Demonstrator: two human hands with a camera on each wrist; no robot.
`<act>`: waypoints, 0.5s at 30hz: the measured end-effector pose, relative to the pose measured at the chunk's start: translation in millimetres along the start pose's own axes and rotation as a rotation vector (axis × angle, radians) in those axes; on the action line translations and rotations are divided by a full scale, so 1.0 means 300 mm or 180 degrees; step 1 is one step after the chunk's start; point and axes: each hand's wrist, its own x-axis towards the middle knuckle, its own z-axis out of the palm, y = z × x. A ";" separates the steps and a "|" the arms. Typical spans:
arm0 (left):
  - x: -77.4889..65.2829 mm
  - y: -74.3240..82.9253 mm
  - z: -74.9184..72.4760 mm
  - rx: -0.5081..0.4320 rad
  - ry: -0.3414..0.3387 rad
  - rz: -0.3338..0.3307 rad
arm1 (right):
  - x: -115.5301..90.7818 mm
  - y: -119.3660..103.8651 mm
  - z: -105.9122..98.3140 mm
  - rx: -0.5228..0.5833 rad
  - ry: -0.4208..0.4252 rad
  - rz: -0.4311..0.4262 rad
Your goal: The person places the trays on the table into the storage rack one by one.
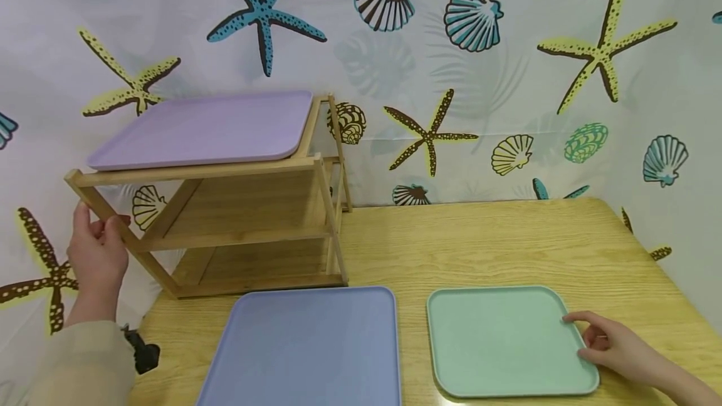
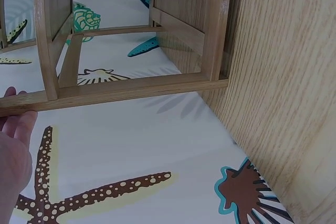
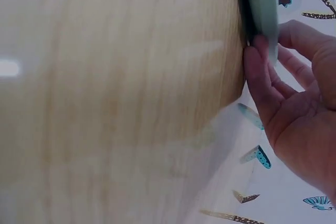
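Note:
On the left of the head view stands a wooden shelf rack [image 1: 237,240] with a lilac tray [image 1: 209,130] on its top. My left hand [image 1: 98,249] grips the rack's slanted front-left post; in the left wrist view its fingers [image 2: 23,127] wrap that wooden bar [image 2: 131,86]. A mint green tray [image 1: 507,340] lies on the table at the right. My right hand [image 1: 615,343] holds this tray's right edge, thumb and fingers at the rim. The right wrist view shows the tray edge [image 3: 265,9] beside the fingertips [image 3: 257,59].
A blue tray [image 1: 310,349] lies in front of the rack, left of the green one. The wood-grain table [image 1: 479,237] reaches back to a white curtain [image 1: 507,80] printed with starfish and shells. A small black object [image 1: 143,353] shows beside the left sleeve [image 1: 84,362].

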 end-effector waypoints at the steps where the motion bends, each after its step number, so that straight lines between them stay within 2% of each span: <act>1: 0.001 0.000 -0.001 0.0001 -0.0009 -0.0014 | 0.003 0.000 -0.002 0.0121 -0.0040 0.0033; 4: 0.002 0.001 -0.003 0.0022 -0.0033 -0.0041 | 0.010 0.004 -0.011 0.0604 -0.0208 0.0115; 10: 0.002 0.002 -0.005 0.0004 -0.0052 -0.0081 | 0.012 0.011 -0.025 0.1891 -0.0691 0.0114; 12: 0.003 0.002 -0.006 -0.0020 -0.0062 -0.0081 | 0.008 0.005 -0.027 0.2174 -0.0802 0.0138; 15: 0.005 0.002 -0.004 -0.0009 -0.0070 -0.0092 | 0.007 -0.012 -0.029 0.2403 -0.0896 0.0211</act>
